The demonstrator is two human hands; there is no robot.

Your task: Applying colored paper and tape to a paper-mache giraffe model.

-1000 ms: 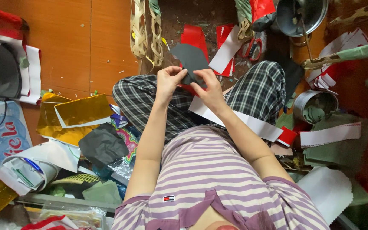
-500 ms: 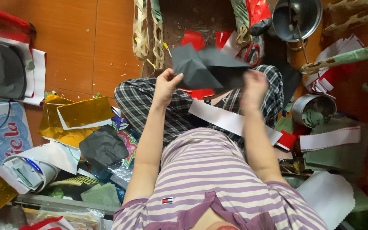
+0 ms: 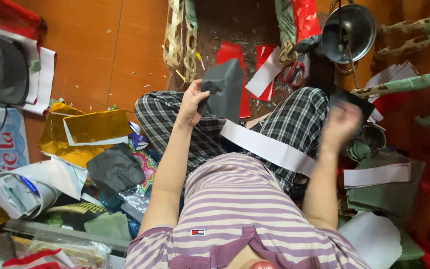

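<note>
I sit on the floor with my legs in checked trousers (image 3: 165, 117) stretched out ahead. My left hand (image 3: 190, 103) is raised over my left knee and grips a dark grey paper sheet (image 3: 226, 87) by its edge. My right hand (image 3: 338, 127), blurred, is out over my right knee, closed on a smaller black paper piece (image 3: 353, 100). A long white paper strip (image 3: 269, 148) lies across my lap between the two hands.
Red paper sheets (image 3: 232, 52) and red-handled scissors (image 3: 294, 73) lie beyond my knees. A metal bowl (image 3: 348, 27) stands at the top right. Gold foil (image 3: 93, 127), crumpled dark paper (image 3: 115, 169) and scraps are on my left, green and white sheets (image 3: 384, 184) on my right.
Both hands held one dark sheet together in front of me. They pulled apart; now the left hand keeps the large piece and the right hand has swung out right with a small piece.
</note>
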